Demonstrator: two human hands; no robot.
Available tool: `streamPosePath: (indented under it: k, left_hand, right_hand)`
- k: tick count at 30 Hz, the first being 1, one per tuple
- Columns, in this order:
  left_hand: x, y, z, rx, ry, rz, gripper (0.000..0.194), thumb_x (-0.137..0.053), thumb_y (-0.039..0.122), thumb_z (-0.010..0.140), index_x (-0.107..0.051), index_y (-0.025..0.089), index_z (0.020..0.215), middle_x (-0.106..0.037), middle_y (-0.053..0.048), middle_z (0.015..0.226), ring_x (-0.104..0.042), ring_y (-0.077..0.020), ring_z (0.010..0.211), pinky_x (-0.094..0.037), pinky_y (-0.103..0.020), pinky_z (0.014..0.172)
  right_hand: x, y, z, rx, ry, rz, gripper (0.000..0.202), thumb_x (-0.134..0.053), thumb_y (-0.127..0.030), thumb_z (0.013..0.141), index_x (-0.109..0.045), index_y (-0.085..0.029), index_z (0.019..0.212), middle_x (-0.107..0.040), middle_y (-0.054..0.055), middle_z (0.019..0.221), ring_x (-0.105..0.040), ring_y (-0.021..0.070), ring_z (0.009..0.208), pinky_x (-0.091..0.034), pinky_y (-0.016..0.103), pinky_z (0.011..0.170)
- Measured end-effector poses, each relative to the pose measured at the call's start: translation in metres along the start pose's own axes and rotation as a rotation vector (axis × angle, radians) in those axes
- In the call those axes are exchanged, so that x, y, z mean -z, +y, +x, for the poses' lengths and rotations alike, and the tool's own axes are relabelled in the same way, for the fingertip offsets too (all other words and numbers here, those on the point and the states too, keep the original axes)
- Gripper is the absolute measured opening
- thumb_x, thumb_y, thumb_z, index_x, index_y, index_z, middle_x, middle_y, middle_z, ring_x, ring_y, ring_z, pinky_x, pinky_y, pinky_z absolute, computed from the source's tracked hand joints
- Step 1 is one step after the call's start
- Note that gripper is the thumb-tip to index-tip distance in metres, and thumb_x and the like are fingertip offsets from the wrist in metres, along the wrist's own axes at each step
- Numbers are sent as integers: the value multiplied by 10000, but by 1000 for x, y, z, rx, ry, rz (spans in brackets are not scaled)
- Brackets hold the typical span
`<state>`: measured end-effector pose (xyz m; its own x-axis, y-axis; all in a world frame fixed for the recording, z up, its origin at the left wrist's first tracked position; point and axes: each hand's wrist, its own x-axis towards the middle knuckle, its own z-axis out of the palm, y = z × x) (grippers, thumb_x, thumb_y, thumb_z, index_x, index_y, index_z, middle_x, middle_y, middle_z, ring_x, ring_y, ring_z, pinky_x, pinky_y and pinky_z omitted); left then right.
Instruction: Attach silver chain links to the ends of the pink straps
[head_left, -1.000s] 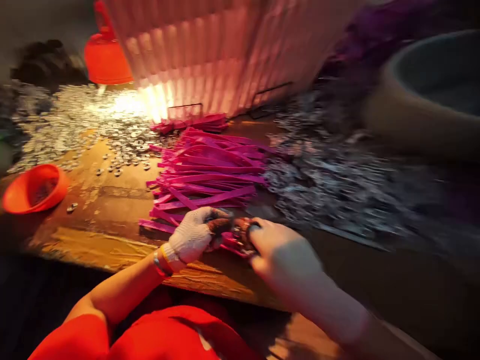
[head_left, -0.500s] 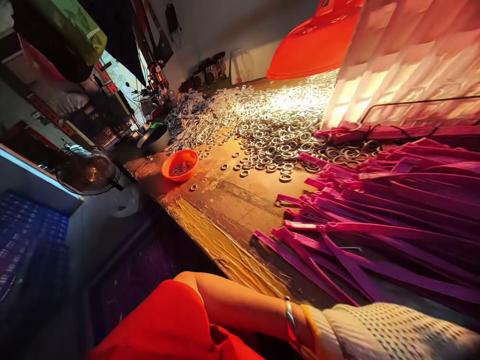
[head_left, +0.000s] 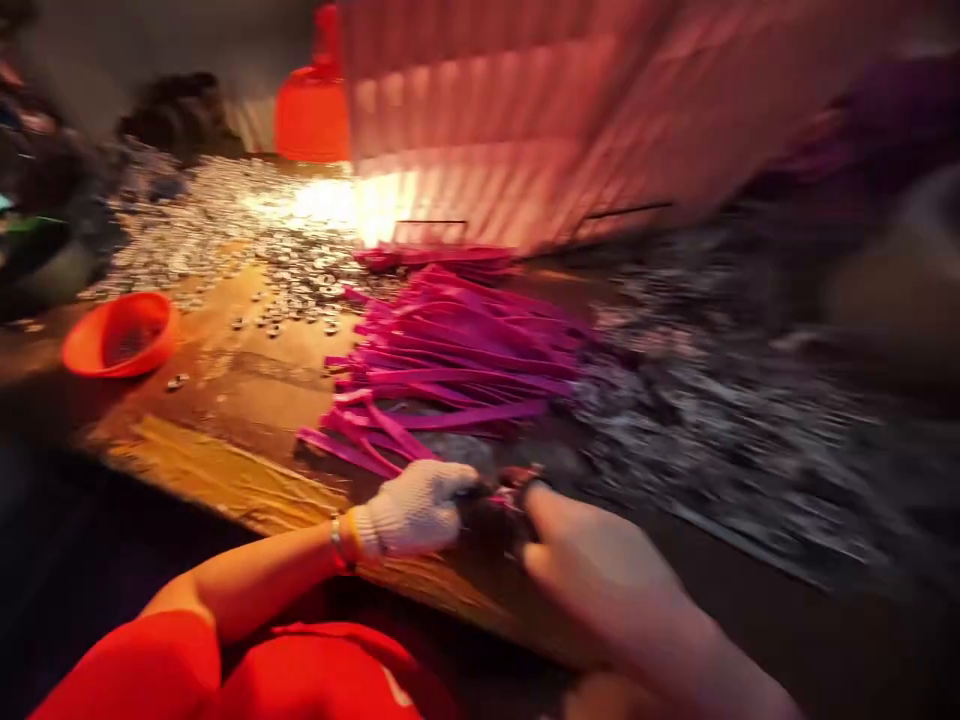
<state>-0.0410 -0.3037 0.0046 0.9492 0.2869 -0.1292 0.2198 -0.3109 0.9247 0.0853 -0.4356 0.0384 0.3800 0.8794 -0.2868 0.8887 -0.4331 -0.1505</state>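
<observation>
My left hand, in a white knit glove with a bracelet at the wrist, is closed at the table's front edge. Facing it is my right hand, bare over its back and dark at the fingertips, with its fingers curled inward. Between the two hands is a dark, blurred bundle with a bit of pink in it; its kind cannot be made out. Just beyond the left glove lies a pile of flat magenta straps, their ends pointing left.
Many metal rings are heaped under a red lamp. An orange bowl with small pieces inside stands at the left. Yellowish strips line the table's front edge. Greyish, blurred material covers the right side. A pinkish ribbed sheet hangs behind.
The view has swung right, so the bowl, rings and straps sit further left. Both hands now show together; before, only the left forearm and part of its glove were in sight.
</observation>
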Motion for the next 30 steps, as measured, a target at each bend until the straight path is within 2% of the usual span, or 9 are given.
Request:
streamPosePath:
  k: [3,9,11,13,17,19,22,26,30]
  left_hand:
    - [-6,-10,4,-33,4,143,238,-464,-4,729,-648,127,803,-658,-19,751,-550,-127,672,-386,-213,610]
    - [-4,2,10,-14,-211,355,250,-453,27,734,-649,161,814,-686,-18,791,-592,-144,705,-395,-220,620]
    - [15,10,10,-38,-286,465,293,-462,38,739,-678,182,875,-702,-19,839,-610,-150,729,-407,-224,639]
    - [45,15,9,-59,-271,580,307,-479,60,753,-700,200,915,-708,-26,862,-613,-158,735,-421,-239,665]
    - [106,6,2,5,-68,692,192,-530,195,822,-721,195,821,-689,-50,783,-589,-185,688,-438,-282,685]
    - [117,-2,-3,19,122,589,182,-574,270,836,-729,187,879,-690,-72,853,-602,-197,753,-454,-287,709]
    - [98,-6,-7,177,277,82,345,-591,360,864,-660,190,1157,-664,-68,888,-561,-137,645,-421,-226,550]
    - [47,5,-2,458,-27,-731,563,-673,352,827,-493,233,1347,-612,-27,900,-397,-33,456,-207,-149,367]
    - [17,9,7,425,-274,-1053,622,-721,218,775,-484,247,1349,-597,-58,1072,-469,-26,523,-208,-139,366]
  right_hand:
    - [12,-4,-8,-71,-170,-113,251,-481,-72,792,-645,-155,963,-742,110,843,-707,240,776,-350,290,573]
    - [0,-14,-4,77,-191,-168,176,-520,-184,830,-638,-123,945,-729,158,821,-714,313,782,-411,327,582]
    - [-2,-12,-5,101,-185,-144,172,-534,-215,837,-641,-133,944,-732,153,825,-718,312,788,-427,325,588]
    - [-2,-8,-4,70,-168,-133,190,-516,-235,866,-644,-142,972,-737,142,827,-721,298,777,-435,318,591]
    - [2,8,4,-48,-199,-105,247,-490,-303,924,-654,-153,1033,-743,130,853,-718,278,769,-442,317,602]
    - [6,20,10,-1,-236,-89,294,-527,-403,920,-678,-161,992,-739,129,893,-709,275,801,-448,319,628]
    - [15,48,19,-38,-156,-175,216,-582,-331,890,-698,-159,950,-713,133,982,-677,260,906,-446,309,705]
    - [6,89,26,-125,-73,-315,210,-540,-79,814,-696,-124,948,-668,157,1025,-629,263,971,-424,315,767]
    - [-22,111,24,-133,8,-232,219,-498,-36,784,-677,-99,894,-644,179,1040,-601,272,989,-427,327,836]
